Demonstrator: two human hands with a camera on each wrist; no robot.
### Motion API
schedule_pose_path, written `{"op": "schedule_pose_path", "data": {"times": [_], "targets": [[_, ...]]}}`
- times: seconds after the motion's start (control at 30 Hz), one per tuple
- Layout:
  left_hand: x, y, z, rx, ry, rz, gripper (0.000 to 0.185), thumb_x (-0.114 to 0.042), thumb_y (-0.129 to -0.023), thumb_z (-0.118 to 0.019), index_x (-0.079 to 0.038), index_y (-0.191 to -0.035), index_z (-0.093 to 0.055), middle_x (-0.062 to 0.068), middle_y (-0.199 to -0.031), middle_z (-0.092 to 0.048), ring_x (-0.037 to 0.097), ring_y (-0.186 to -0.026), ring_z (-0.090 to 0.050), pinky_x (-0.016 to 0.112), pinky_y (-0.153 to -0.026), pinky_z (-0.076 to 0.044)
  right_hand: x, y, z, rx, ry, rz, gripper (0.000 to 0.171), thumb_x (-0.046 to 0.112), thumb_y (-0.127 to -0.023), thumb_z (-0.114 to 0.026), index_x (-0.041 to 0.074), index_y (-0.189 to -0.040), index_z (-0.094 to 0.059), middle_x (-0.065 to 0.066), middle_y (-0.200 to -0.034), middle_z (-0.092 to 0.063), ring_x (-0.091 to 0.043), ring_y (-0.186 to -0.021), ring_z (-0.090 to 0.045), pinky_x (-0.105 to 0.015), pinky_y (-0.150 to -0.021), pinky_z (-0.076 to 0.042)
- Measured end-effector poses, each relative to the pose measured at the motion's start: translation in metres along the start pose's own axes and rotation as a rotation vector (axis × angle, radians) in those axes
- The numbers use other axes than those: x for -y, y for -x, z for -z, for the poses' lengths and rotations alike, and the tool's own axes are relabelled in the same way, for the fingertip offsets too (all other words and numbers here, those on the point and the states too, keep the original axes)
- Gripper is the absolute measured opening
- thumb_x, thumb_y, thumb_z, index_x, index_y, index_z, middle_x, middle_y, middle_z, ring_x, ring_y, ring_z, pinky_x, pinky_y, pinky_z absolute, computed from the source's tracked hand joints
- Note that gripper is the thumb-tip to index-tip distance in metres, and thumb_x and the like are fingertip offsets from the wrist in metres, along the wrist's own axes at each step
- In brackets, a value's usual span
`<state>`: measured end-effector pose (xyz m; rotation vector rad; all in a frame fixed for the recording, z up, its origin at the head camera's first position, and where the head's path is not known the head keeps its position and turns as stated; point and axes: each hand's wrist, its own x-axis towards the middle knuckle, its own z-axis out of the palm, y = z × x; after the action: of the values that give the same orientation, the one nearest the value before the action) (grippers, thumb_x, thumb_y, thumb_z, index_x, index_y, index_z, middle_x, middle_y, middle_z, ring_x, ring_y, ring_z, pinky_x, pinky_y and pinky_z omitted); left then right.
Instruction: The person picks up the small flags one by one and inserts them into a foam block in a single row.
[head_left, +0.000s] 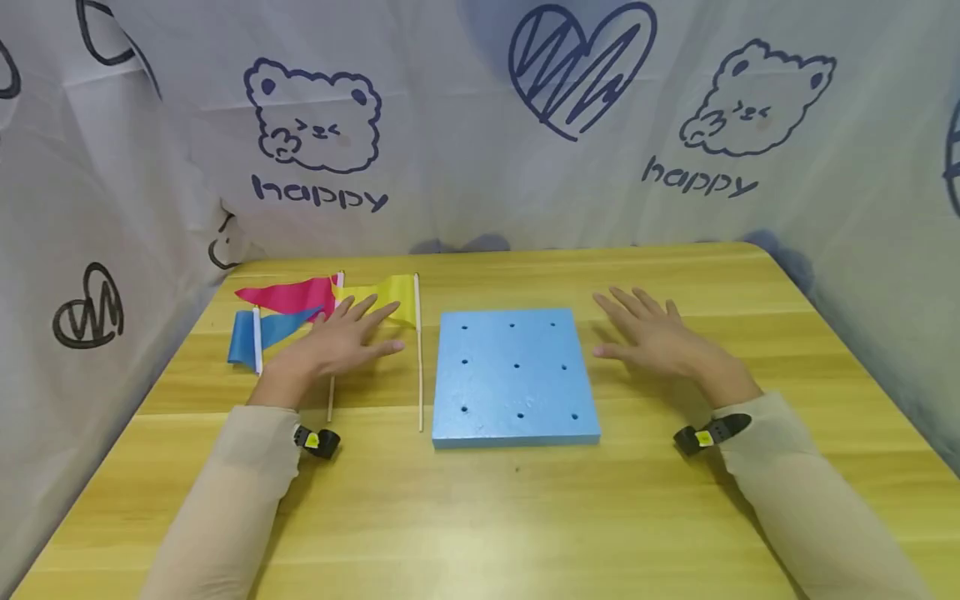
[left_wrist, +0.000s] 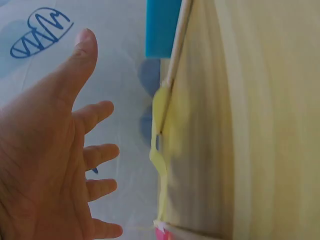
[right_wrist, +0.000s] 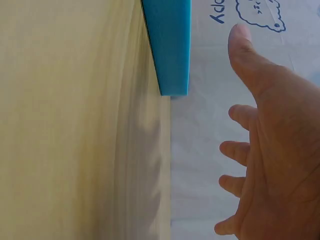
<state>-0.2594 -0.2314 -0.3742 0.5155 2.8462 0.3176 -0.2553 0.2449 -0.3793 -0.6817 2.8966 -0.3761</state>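
Note:
My left hand (head_left: 333,343) hovers with spread fingers over the small flags at the left, holding nothing. Beneath and around it lie a red pennant flag (head_left: 292,294), a yellow flag (head_left: 393,293) on a thin stick, and a blue flag (head_left: 243,337), whose lower stick is hidden by my arm. My right hand (head_left: 656,337), fingers also spread and holding nothing, is above the table to the right of a light-blue square board (head_left: 491,387). Rows of small holes dot the board's top. In the right wrist view, the board's edge (right_wrist: 172,55) shows beyond my thumb.
The wooden table (head_left: 480,517) carries the board near its middle. White cloth (head_left: 465,167) printed with bears and hearts hangs behind the table and at its sides. Dark straps with small cameras (head_left: 322,443) sit on both wrists.

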Motion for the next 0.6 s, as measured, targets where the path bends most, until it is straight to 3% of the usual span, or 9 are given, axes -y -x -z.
{"op": "schedule_pose_path", "data": {"times": [0.23, 0.37, 0.6], "targets": [[-0.014, 0.001, 0.002, -0.003, 0.008, -0.063, 0.087, -0.077, -0.089, -0.037, -0.029, -0.158, -0.016, 0.012, -0.163, -0.009, 0.047, -0.145, -0.002, 0.07, -0.109, -0.007, 0.011, 0.0, -0.004, -0.007, -0.017, 0.104, 0.087, 0.064, -0.092, -0.05, 0.03, -0.158, -0.004, -0.01, -0.163, -0.004, -0.042, -0.146, 0.002, -0.068, -0.11, 0.004], [-0.02, -0.001, 0.002, -0.016, 0.005, -0.091, 0.085, -0.073, -0.091, -0.04, -0.027, -0.158, -0.017, 0.015, -0.161, -0.013, 0.046, -0.145, -0.008, 0.067, -0.111, -0.011, 0.019, 0.0, -0.007, -0.011, -0.035, 0.184, 0.089, 0.061, -0.091, -0.056, 0.027, -0.159, -0.009, -0.01, -0.163, -0.008, -0.041, -0.146, -0.002, -0.065, -0.113, -0.004], [-0.033, -0.002, -0.004, -0.054, 0.136, -0.101, 0.079, -0.059, -0.094, -0.053, -0.021, -0.157, -0.024, 0.018, -0.154, -0.03, 0.043, -0.14, -0.027, 0.061, -0.111, -0.025, 0.038, -0.001, -0.015, 0.011, -0.035, 0.31, 0.097, 0.064, -0.085, -0.062, 0.017, -0.158, -0.018, -0.014, -0.161, -0.016, -0.04, -0.146, -0.011, -0.06, -0.113, -0.019]]}}
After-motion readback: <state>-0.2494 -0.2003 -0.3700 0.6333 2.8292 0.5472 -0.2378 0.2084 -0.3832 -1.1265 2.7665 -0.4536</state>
